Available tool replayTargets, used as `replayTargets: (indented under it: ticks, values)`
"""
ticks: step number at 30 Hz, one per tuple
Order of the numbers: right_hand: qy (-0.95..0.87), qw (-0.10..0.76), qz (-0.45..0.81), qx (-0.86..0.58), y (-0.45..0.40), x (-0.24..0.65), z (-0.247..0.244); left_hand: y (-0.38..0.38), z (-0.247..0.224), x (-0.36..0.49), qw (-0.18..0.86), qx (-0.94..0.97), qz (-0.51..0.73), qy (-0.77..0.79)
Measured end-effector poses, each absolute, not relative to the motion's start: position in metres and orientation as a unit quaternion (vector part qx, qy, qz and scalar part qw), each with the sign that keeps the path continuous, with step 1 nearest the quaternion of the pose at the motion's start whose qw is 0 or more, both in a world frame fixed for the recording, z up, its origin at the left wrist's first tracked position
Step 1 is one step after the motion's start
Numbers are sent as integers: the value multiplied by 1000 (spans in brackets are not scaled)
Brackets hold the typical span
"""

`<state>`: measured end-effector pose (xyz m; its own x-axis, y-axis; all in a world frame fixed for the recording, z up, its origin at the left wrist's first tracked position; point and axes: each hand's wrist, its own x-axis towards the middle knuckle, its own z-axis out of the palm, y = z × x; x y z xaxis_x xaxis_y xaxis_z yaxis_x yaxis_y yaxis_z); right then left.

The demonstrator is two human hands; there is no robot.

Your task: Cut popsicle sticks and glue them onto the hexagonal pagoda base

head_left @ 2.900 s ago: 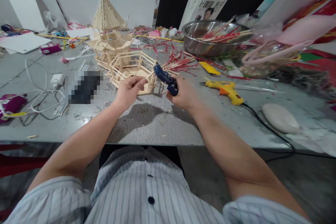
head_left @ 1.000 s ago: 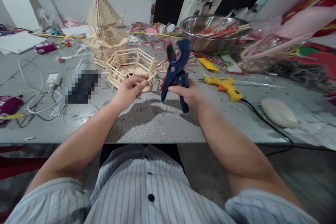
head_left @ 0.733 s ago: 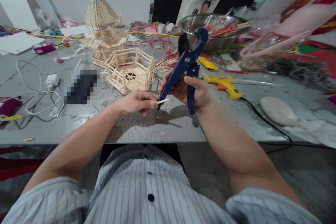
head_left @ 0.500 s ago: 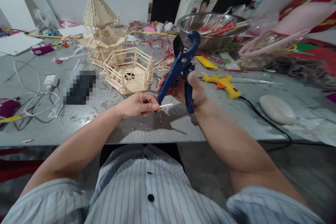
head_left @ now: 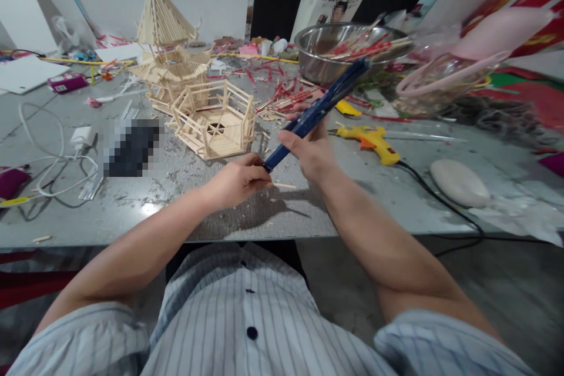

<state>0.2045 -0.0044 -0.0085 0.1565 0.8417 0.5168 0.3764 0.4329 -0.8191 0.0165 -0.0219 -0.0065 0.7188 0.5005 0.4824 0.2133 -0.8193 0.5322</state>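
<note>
A short pale wooden stick (head_left: 284, 186) pokes out to the right from my left hand (head_left: 241, 179), whose fingers are pinched round it near the table's front edge. My right hand (head_left: 312, 150) is wrapped round a blue cutter (head_left: 308, 120), seen edge-on and slanting up to the right. The cutter's lower end touches or nearly touches my left fingers. Beyond my left hand sits a six-sided stick frame with railings (head_left: 215, 123). Behind it rises a stick pavilion (head_left: 170, 64) with a pointed roof.
A yellow glue gun (head_left: 372, 140) lies right of my right hand, its black cord trailing to the front edge. Further back stands a steel bowl (head_left: 317, 64) of sticks. A white oval object (head_left: 459, 182) lies at right; a charger (head_left: 83, 137) and blurred dark object (head_left: 134, 148) at left.
The cutter has turned from showing its spread handles to edge-on, its top tilting right. My right hand has rolled with it, and my left hand has shifted slightly left, still pinching the stick.
</note>
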Motion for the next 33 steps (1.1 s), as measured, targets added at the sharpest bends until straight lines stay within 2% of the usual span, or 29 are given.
replayTargets:
  ticks: [5,9,13,16,19,33]
  values:
    - [-623,581,222,-475,-15,195,3,-23,-7,19,245,907,284,192]
    - [-619,591,163,-491,-11,212,6,-16,-1,14,336,841,360,224]
    - [-662,508,28,-551,-1,232,1,-1,4,3,392,721,464,333]
    - [-720,432,-10,-543,0,231,-3,6,5,-1,399,685,511,333]
    - [-758,383,-16,-529,-3,221,-6,8,5,-1,406,679,524,317]
    - [-807,270,-2,-525,-12,205,-4,2,4,2,371,730,489,300]
